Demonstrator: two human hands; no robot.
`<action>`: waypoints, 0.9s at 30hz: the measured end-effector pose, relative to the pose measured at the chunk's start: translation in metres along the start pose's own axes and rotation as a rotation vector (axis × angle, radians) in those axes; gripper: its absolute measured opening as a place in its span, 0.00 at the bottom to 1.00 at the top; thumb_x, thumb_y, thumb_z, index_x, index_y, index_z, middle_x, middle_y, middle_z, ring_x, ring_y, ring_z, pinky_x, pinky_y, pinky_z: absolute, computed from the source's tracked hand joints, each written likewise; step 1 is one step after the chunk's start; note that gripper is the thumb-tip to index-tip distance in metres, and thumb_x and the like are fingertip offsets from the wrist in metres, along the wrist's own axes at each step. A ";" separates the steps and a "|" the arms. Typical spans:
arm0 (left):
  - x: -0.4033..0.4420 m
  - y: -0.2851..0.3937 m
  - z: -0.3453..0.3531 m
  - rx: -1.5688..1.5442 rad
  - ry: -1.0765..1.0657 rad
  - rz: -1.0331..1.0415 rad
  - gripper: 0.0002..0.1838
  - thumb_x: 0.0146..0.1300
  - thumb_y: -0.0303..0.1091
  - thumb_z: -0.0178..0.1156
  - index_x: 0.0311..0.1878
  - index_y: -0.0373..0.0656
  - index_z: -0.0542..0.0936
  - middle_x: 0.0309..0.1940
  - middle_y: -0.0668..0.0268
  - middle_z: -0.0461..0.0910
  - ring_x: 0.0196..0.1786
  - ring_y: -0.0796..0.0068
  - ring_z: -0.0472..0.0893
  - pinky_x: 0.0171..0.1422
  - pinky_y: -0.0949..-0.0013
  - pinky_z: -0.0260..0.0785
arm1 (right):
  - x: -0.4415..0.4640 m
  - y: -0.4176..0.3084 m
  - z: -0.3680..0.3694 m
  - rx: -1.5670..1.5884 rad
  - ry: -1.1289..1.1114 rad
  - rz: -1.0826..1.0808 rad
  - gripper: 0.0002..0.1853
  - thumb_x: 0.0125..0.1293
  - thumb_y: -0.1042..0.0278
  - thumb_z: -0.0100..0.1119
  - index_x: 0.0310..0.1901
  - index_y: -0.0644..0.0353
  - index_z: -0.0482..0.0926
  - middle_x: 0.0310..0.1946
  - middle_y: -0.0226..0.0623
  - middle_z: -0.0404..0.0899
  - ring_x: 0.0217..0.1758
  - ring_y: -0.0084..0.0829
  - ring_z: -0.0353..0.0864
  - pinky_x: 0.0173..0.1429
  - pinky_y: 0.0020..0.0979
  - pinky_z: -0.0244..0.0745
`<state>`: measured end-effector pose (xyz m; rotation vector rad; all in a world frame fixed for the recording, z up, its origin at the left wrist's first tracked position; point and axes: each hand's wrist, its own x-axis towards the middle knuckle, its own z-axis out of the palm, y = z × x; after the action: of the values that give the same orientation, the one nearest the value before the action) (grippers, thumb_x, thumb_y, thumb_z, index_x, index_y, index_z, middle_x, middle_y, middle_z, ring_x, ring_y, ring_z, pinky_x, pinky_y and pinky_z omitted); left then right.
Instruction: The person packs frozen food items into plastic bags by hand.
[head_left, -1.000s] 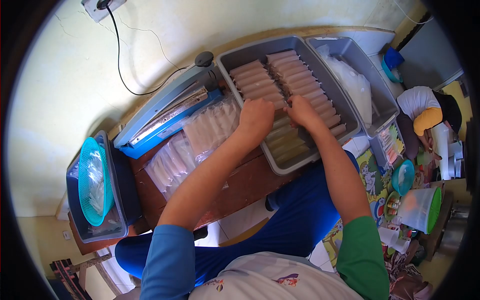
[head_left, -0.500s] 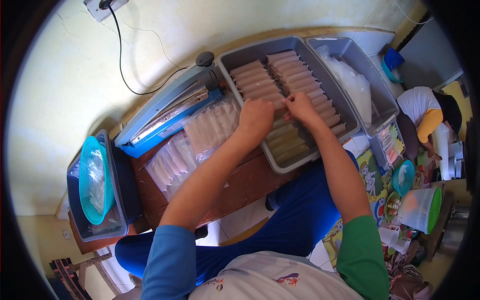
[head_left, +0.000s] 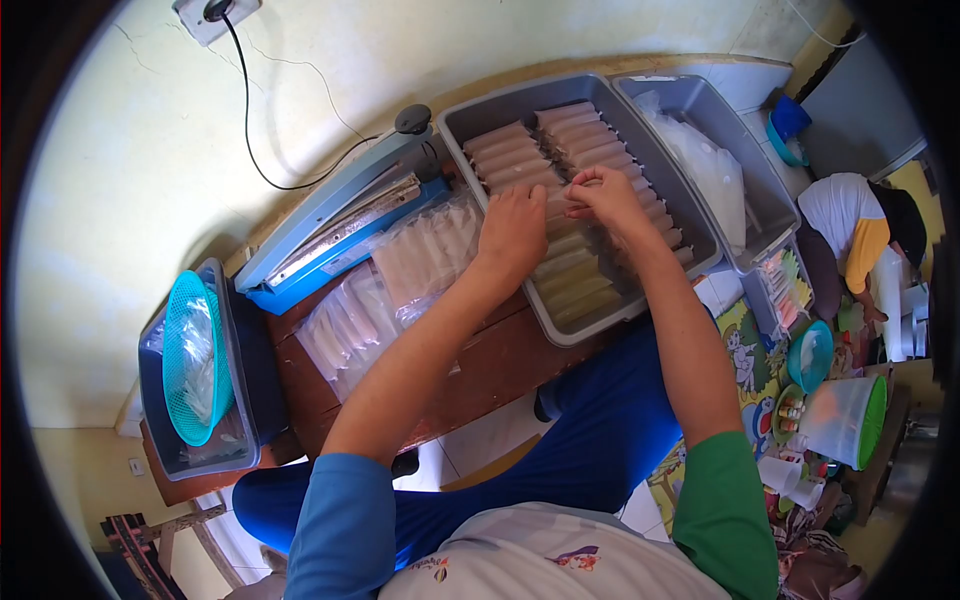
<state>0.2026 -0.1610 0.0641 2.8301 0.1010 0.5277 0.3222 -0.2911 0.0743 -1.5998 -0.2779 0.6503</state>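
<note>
A large grey tub [head_left: 555, 335] holds rows of filled plastic tubes, pinkish-brown ones [head_left: 590, 135] at the back and yellow-green ones [head_left: 575, 285] near the front. My left hand [head_left: 513, 232] is over the tub's left side, its fingers curled down and closed; what they grip is hidden beneath them. Just to the right, my right hand [head_left: 608, 203] hovers above the tubes with thumb and fingertips drawn together. Anything in that pinch is too small to make out. A small gap separates the two hands.
Left of the tub stand a blue sealing machine [head_left: 330, 255] and clear bags of packed tubes [head_left: 425, 255] on a brown wooden table [head_left: 480, 370]. A turquoise basket [head_left: 190, 400] rests in a dark bin. Another grey tub [head_left: 765, 240] holds plastic bags. A person [head_left: 845, 215] bends at right.
My right hand has risen slightly, away from my left, and its fingers have loosened a little. My left hand stays almost in place. The view has shifted slightly.
</note>
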 end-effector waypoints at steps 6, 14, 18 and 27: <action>-0.004 0.002 -0.008 -0.264 0.317 0.010 0.16 0.50 0.23 0.66 0.42 0.38 0.74 0.40 0.53 0.76 0.44 0.49 0.78 0.51 0.54 0.71 | -0.003 -0.014 -0.005 0.030 0.034 -0.128 0.10 0.58 0.75 0.62 0.41 0.66 0.75 0.29 0.35 0.79 0.25 0.25 0.81 0.29 0.23 0.74; -0.028 -0.006 -0.031 -0.696 0.311 -0.168 0.21 0.59 0.32 0.70 0.53 0.38 0.76 0.43 0.56 0.83 0.44 0.67 0.83 0.49 0.69 0.72 | -0.020 -0.030 0.009 0.190 -0.065 -0.217 0.09 0.59 0.75 0.61 0.42 0.65 0.76 0.27 0.33 0.79 0.24 0.22 0.79 0.27 0.22 0.71; -0.059 -0.017 -0.047 -0.942 0.248 -0.316 0.19 0.61 0.32 0.69 0.53 0.38 0.77 0.42 0.63 0.83 0.45 0.75 0.81 0.49 0.72 0.71 | -0.035 -0.029 0.028 0.196 -0.208 -0.239 0.09 0.62 0.75 0.62 0.43 0.65 0.76 0.28 0.34 0.80 0.25 0.23 0.79 0.28 0.21 0.72; -0.159 -0.046 -0.095 -1.033 0.109 -0.547 0.19 0.55 0.29 0.72 0.49 0.39 0.78 0.39 0.67 0.84 0.40 0.83 0.80 0.44 0.74 0.71 | -0.096 0.005 0.120 0.350 -0.434 -0.149 0.15 0.66 0.74 0.62 0.52 0.67 0.72 0.42 0.43 0.83 0.36 0.27 0.84 0.39 0.23 0.79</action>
<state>0.0187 -0.1126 0.0827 1.6717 0.4550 0.4235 0.1771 -0.2435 0.0905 -1.0836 -0.5641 0.8750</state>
